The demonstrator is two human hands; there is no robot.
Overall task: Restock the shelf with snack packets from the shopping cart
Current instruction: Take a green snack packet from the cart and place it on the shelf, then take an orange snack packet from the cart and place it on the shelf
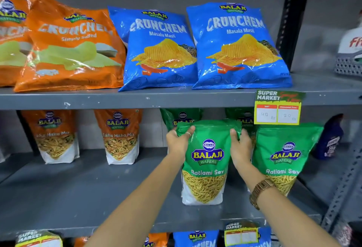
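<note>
A green Ratlami Sev packet (pixel 207 160) stands upright on the middle shelf (pixel 78 188), near its front edge. My left hand (pixel 179 141) grips its upper left corner and my right hand (pixel 241 146) grips its upper right side. Another green Ratlami Sev packet (pixel 284 156) stands just to its right, and two more green packets (pixel 182 117) stand behind. The shopping cart is out of view.
Two orange Tikha Mitha Mix packets (pixel 119 135) stand at the back left of the same shelf. On the upper shelf stand orange Crunchem bags (pixel 70 43) and blue Crunchem bags (pixel 239 47). A price tag (pixel 278 107) hangs from the upper shelf edge. A dark bottle (pixel 331 137) stands at far right.
</note>
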